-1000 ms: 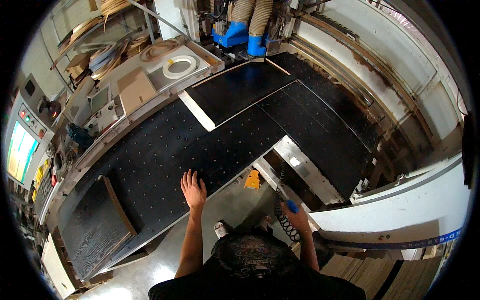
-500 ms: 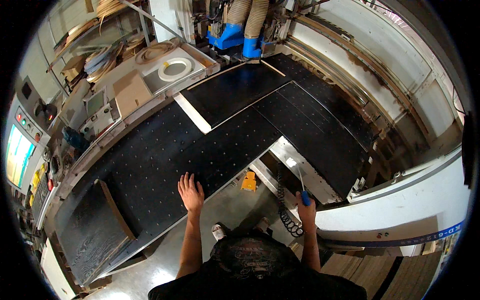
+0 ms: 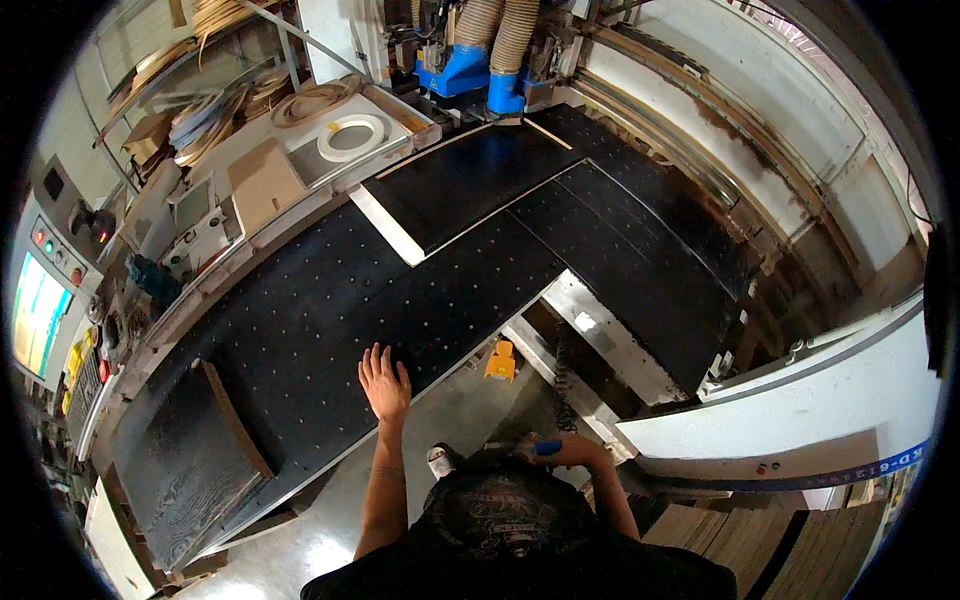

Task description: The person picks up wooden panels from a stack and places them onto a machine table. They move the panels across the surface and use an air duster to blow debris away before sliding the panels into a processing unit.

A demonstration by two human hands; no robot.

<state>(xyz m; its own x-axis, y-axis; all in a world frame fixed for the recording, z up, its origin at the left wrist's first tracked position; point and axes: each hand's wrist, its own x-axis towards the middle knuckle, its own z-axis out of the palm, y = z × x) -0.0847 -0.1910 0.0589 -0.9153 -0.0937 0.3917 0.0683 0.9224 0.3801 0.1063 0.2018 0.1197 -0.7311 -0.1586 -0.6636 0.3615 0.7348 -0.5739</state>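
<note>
My left hand (image 3: pixel 384 385) rests on the near edge of a black, dotted worktable (image 3: pixel 330 290), fingers spread and nothing in them. Close in front of my body, my right hand (image 3: pixel 574 450) is closed round the blue handle of an air blow gun (image 3: pixel 547 447). Its slim nozzle points to the left and is hard to make out against my shirt and the floor. A black coiled hose (image 3: pixel 562 385) hangs just above this hand; where it joins the gun is hidden.
A dark wood-grain panel (image 3: pixel 190 470) lies at the table's left end, and a black panel (image 3: pixel 470 185) with pale edges lies farther back. A yellow foot pedal (image 3: pixel 500 361) stands on the floor. Blue suction hoods (image 3: pixel 455 75) hang at the back; white machine housing (image 3: pixel 780 395) curves along the right.
My right hand has swung down and left toward my body, carrying the blow gun, whose nozzle has turned from pointing away to pointing left. My left hand stays on the table.
</note>
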